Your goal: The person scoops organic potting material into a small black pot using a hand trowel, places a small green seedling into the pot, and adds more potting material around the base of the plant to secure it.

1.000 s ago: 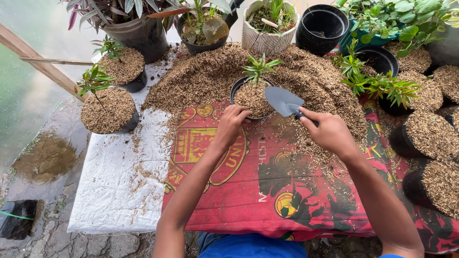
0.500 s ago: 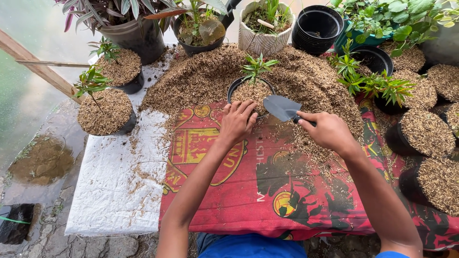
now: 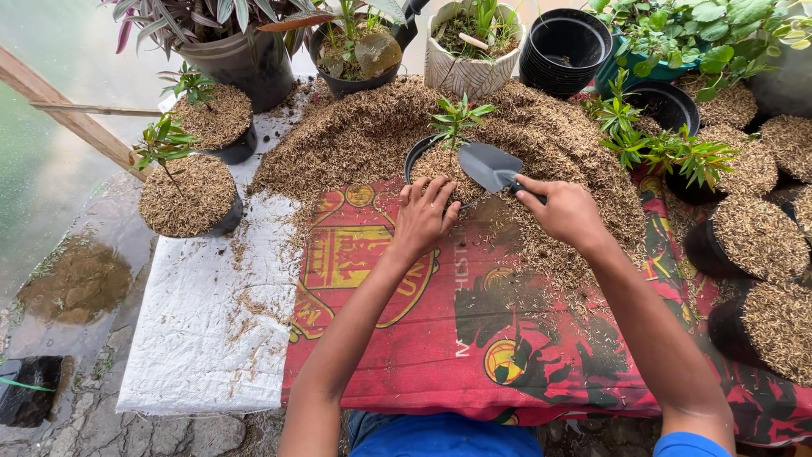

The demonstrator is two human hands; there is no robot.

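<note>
Cloth: a red printed cloth (image 3: 474,338) lies nearest the person, spread over a white sheet (image 3: 211,338) that shows bare on the left, with loose husks scattered on both
Left hand: the left hand (image 3: 423,218) rests palm down with fingers spread, the fingertips on the near rim of the black pot; it grips nothing
Right hand: the right hand (image 3: 565,211) is closed around the handle of a small trowel (image 3: 491,165)
Trowel: its dark grey blade sits just over the pot's right side, tilted, the tip pointing away to the left
Black pot: the black pot (image 3: 416,156) stands at the near edge of the husk heap, filled almost to the rim, with a small green seedling (image 3: 457,117) upright in it
Husk heap: a wide brown mound of husks (image 3: 364,135) curves round the pot behind and on both sides
Left side: two filled pots (image 3: 190,199) with small plants stand well apart from the hands
Right side: several husk-filled black bags (image 3: 761,245) crowd the edge, leafy cuttings among them
Far edge: a white patterned pot (image 3: 474,51), a stack of empty black pots (image 3: 567,51) and larger potted plants stand in a row
</note>
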